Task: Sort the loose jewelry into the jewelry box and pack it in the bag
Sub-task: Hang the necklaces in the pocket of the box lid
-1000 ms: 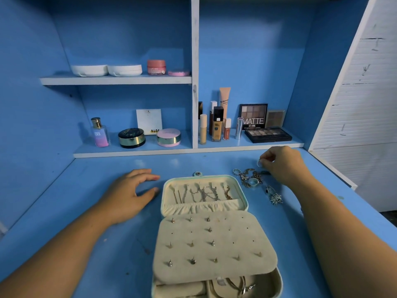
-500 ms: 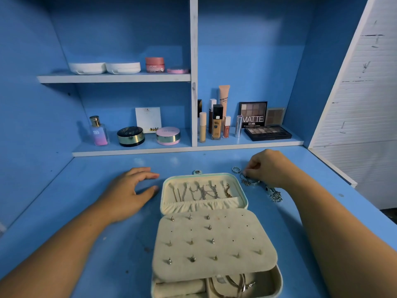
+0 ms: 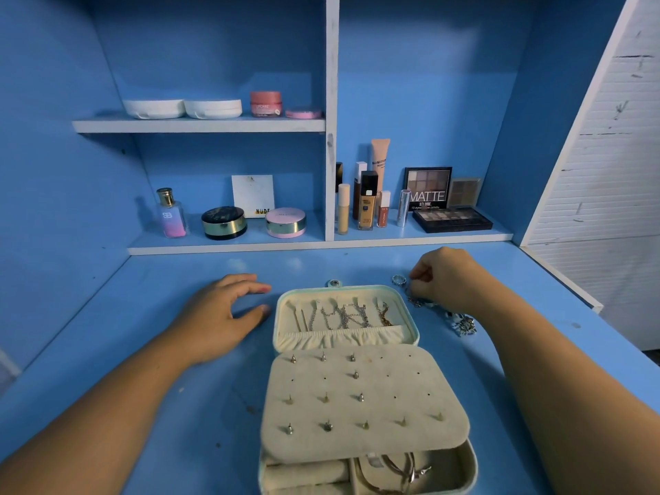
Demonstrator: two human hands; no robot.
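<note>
The open mint jewelry box (image 3: pixel 410 316) lies in the middle of the blue desk. Chains hang in its raised lid. Its cream earring panel (image 3: pixel 378 409) holds several studs, and a lower tray shows more pieces. My left hand (image 3: pixel 218 316) rests on the desk just left of the lid, fingers relaxed and apart. My right hand (image 3: pixel 446 276) is to the right of the lid with its fingers curled down, pinching into the heap of loose jewelry (image 3: pixel 416 301). A silver ring (image 3: pixel 399 279) lies just left of those fingertips. Another silver piece (image 3: pixel 462 325) lies beside my right wrist.
Behind the desk, a low shelf (image 3: pixel 228 249) carries a perfume bottle (image 3: pixel 171 216), compacts, foundation bottles (image 3: pixel 367 203) and eyeshadow palettes (image 3: pixel 451 219). A higher shelf holds white cases and a pink jar. The desk's right edge (image 3: pixel 571 285) meets a white wall.
My right hand has moved left and down from the back of the heap onto it, leaving a ring on the desk. My left hand has barely shifted.
</note>
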